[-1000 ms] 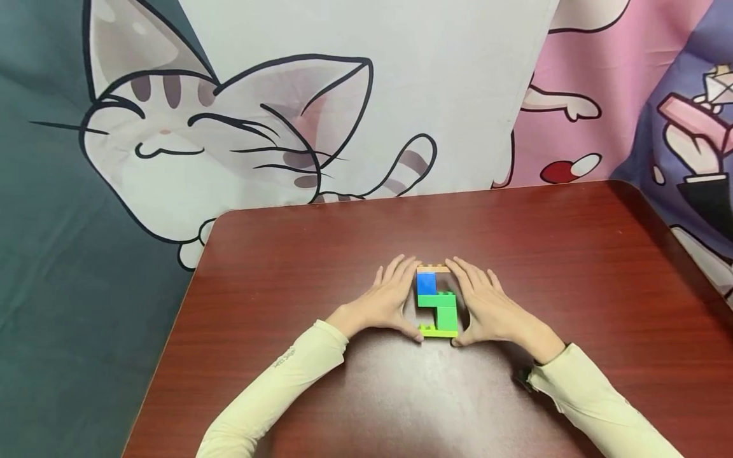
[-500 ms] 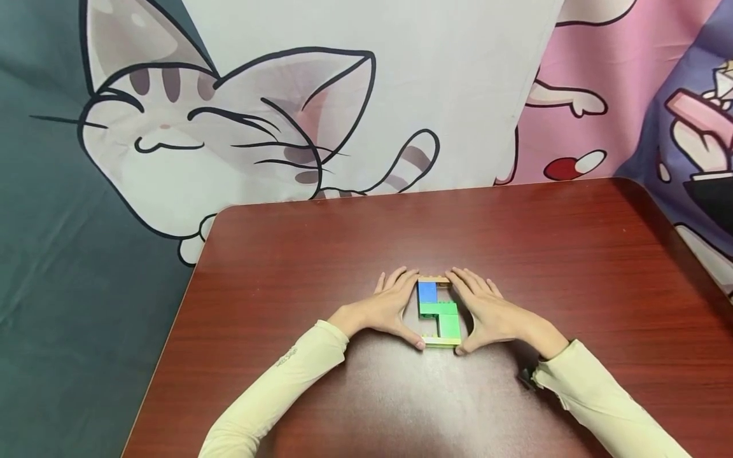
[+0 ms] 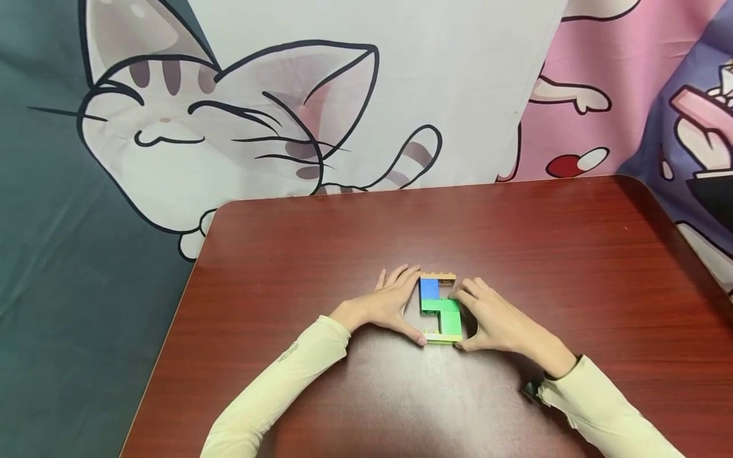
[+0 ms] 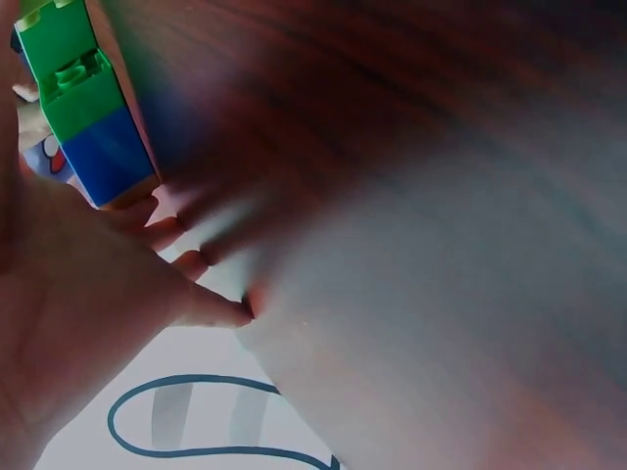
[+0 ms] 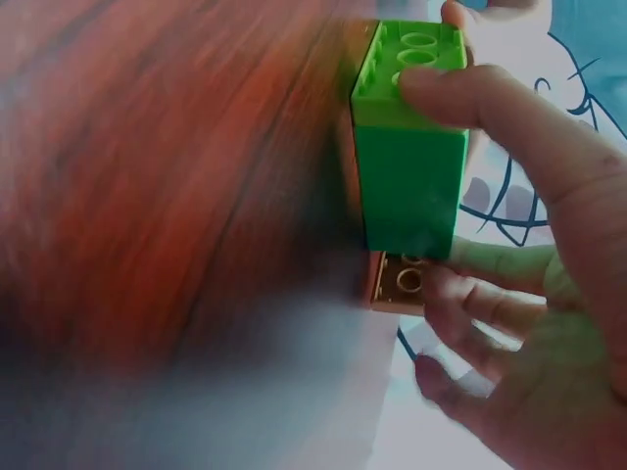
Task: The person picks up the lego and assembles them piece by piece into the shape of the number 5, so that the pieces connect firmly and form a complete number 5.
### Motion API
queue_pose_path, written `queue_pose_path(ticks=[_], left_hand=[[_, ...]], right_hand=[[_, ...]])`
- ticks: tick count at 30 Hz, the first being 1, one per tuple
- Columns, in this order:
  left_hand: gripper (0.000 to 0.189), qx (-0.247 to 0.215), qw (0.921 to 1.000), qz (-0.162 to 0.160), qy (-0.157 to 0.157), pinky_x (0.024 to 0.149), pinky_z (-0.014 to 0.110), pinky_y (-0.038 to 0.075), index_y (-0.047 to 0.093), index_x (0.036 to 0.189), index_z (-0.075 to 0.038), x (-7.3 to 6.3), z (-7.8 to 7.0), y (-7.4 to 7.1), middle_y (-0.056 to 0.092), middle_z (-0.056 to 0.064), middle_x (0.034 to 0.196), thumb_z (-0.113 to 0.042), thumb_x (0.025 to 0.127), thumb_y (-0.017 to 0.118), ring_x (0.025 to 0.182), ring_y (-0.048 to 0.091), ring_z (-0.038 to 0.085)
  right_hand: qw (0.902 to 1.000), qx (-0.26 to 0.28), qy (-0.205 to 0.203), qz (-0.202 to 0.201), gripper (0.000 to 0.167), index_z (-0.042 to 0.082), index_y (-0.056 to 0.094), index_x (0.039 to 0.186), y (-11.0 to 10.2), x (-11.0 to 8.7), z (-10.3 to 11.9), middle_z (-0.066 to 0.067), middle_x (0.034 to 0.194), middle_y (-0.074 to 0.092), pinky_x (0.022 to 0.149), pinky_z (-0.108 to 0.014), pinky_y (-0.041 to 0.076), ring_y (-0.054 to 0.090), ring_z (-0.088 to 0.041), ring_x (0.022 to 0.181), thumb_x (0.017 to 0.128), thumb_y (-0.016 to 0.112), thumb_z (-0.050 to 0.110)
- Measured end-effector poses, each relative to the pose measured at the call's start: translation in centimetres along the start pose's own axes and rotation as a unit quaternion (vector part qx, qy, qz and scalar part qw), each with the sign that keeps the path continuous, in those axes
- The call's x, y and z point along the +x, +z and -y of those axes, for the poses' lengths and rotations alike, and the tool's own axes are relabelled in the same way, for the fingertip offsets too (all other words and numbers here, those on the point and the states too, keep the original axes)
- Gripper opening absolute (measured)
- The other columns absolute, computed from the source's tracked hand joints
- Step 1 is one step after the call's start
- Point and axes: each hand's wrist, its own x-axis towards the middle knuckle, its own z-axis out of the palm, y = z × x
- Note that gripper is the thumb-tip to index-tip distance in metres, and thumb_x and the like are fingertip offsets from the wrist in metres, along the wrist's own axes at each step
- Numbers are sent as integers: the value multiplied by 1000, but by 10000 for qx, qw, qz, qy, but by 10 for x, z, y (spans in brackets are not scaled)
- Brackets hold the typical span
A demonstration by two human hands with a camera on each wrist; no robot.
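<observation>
Both hands hold a small structure of toy building bricks on the table in the head view. An orange brick [image 3: 438, 276] forms its far end, followed by a blue brick [image 3: 429, 289], green bricks [image 3: 450, 322] and a lime brick [image 3: 442, 340] at the near end. My left hand [image 3: 389, 305] spans its left side, thumb at the lime end and fingertips by the orange brick. On the right, my right hand [image 3: 495, 321] bends its fingers against the green part. In the right wrist view its thumb presses the studless underside of the lime brick [image 5: 407, 113].
The reddish-brown table [image 3: 286, 248] extends around the structure on all sides. Behind its far edge hangs a cloth with a cartoon cat [image 3: 166, 140]. A small black object [image 3: 531, 390] sits at the right cuff.
The brick structure has shifted slightly nearer along the table with both hands. My right fingers have left the orange end and bent down to the green bricks; the left hand keeps its hold.
</observation>
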Motion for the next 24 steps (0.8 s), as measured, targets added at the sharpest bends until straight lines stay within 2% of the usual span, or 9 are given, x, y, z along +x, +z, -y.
queue_pose_path(ticks=[3,6,15,24], left_hand=[[132,36,10000,68,-13,106,57,-2,3,149,-5,1,-1,0,1,8,155,-73,57,70,140,-4,25],[132,-1,9999,135,-47,106,57,-3,2,149,-6,1,-1,0,0,7,155,-73,58,70,140,-5,25],[131,-108,9999,109,-78,106,56,-4,2,149,-7,2,-1,2,0,7,155,-72,58,71,140,-5,25],[132,-105,9998,98,-121,107,53,-5,-3,149,-7,5,1,3,-2,9,155,-71,59,71,140,-6,24]], right_hand=[[9998,107,-176,-62,67,0,59,100,2,1,-2,-3,96,48,73,-32,46,46,-14,85,47,83,33],[9997,48,-205,-89,66,-1,58,97,4,1,-1,-4,94,48,70,-32,47,47,-14,82,46,82,32],[9999,-53,71,-58,64,0,57,98,6,-3,0,-2,92,44,63,-29,44,43,-11,76,47,79,33],[9982,-201,507,234,79,-3,53,120,5,-8,1,-2,91,45,61,-32,41,42,-15,75,56,82,35]])
